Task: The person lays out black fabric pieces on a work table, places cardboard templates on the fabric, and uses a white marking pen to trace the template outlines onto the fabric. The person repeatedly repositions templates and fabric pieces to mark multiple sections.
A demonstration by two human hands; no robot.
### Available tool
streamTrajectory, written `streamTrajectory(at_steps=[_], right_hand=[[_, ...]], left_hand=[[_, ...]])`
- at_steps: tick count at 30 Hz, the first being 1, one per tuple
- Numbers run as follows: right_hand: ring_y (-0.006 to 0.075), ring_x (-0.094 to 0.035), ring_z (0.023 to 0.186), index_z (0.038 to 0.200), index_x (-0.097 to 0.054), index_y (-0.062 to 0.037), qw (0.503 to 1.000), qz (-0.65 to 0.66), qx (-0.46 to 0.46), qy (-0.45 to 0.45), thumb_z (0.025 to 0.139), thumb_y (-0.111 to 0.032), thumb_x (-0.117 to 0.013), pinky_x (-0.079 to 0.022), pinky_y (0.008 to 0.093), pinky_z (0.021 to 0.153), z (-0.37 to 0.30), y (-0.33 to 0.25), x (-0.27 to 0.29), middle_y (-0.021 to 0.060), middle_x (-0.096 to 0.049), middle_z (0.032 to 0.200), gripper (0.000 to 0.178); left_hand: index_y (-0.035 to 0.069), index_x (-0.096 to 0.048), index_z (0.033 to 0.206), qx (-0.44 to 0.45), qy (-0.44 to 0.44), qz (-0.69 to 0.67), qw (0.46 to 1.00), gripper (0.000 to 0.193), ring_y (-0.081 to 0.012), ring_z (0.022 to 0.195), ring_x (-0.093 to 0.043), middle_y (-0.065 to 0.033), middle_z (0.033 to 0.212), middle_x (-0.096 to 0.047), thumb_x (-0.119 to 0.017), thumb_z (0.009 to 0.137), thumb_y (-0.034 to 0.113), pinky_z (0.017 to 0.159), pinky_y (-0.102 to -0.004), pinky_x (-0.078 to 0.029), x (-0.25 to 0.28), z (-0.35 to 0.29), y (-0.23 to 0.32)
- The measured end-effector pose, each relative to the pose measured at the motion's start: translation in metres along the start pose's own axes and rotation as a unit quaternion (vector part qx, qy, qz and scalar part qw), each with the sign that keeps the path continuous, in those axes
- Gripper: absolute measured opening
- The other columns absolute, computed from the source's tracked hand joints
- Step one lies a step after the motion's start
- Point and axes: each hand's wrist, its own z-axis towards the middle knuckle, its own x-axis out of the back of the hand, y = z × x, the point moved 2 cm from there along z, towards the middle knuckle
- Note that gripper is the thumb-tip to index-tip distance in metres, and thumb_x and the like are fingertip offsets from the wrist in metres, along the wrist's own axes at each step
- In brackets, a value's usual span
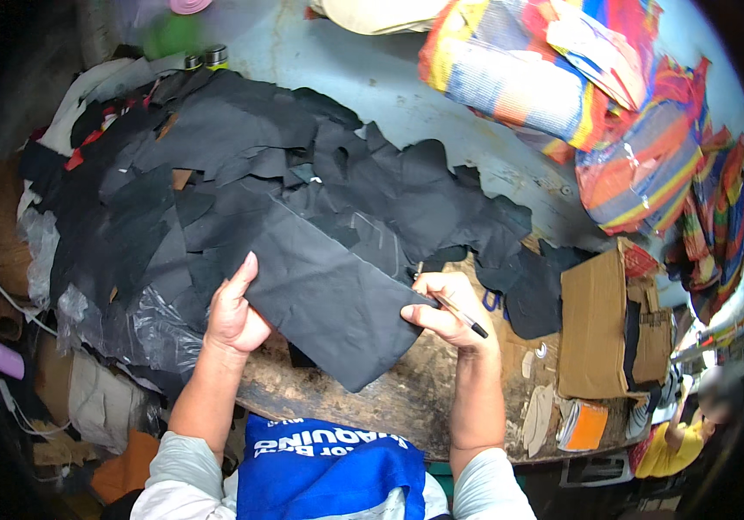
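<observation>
Both hands are set apart on a black sheet (329, 299) lying across the worn table (407, 390). Its left edge is gripped by the left hand (233, 312); its right edge is pinched by the right hand (446, 314), in which a pen (463, 315) is also held. Black scraps (216, 165) are heaped beyond, with cardboard (593, 325) at the right.

Leather sheet (324, 299) on worn table (407, 394), between left hand (233, 316) and right hand (446, 312). Pen (459, 312) in right hand. Pile of leather scraps (242, 173) behind sheet. Cardboard box (593, 321) right of hands. Striped bags (580, 87) behind box.
</observation>
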Motion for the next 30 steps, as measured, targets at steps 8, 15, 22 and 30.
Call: streamTrajectory(at_steps=[8,15,22,30], right_hand=[[0.0074,-0.051,0.045,0.077,-0.059,0.0013,0.986,0.073,-0.109,0.101,0.071,-0.007,-0.075,-0.042,0.0217,0.04,-0.04,-0.008,0.042,0.0007,-0.053,0.056,0.02],[0.0055,-0.047,0.039,0.069,-0.053,-0.0017,0.981,-0.074,-0.166,0.073,0.071,-0.009,-0.076,-0.034,0.0207,0.035,-0.063,-0.013,0.078,0.0014,-0.053,0.054,0.024],[0.0052,-0.044,0.039,0.064,-0.052,-0.0031,0.967,-0.113,-0.22,0.055,0.07,-0.011,-0.077,-0.034,0.0223,0.035,-0.072,0.004,0.092,-0.0004,-0.049,0.051,0.027],[0.0294,-0.065,0.061,0.09,-0.063,0.0019,0.917,-0.344,-0.163,0.121,0.066,-0.016,-0.075,-0.049,0.0382,0.059,-0.065,0.062,0.075,0.0178,-0.063,0.064,0.032]], left_hand=[[-0.002,-0.044,0.126,-0.069,0.011,0.035,0.997,0.036,-0.0281,0.106,-0.058,-0.0147,0.12,-0.056,-0.044,0.097,0.019,0.088,-0.0461,-0.05,-0.039,-0.015,-0.001],[-0.007,-0.049,0.116,-0.1,-0.002,0.148,0.984,0.03,-0.0287,0.081,-0.067,-0.0203,0.107,-0.061,-0.046,0.095,0.016,0.058,-0.0404,-0.06,-0.039,-0.025,-0.023],[-0.006,-0.054,0.111,-0.089,0.018,0.215,0.972,0.024,-0.0239,0.075,-0.067,-0.0167,0.098,-0.064,-0.05,0.093,0.01,0.056,-0.0324,-0.06,-0.016,-0.03,-0.035],[-0.007,-0.058,0.102,0.008,0.16,0.368,0.916,0.021,-0.0177,0.067,-0.065,-0.0128,0.09,-0.065,-0.062,0.084,0.003,0.054,-0.0262,-0.057,0.046,-0.065,-0.071]])
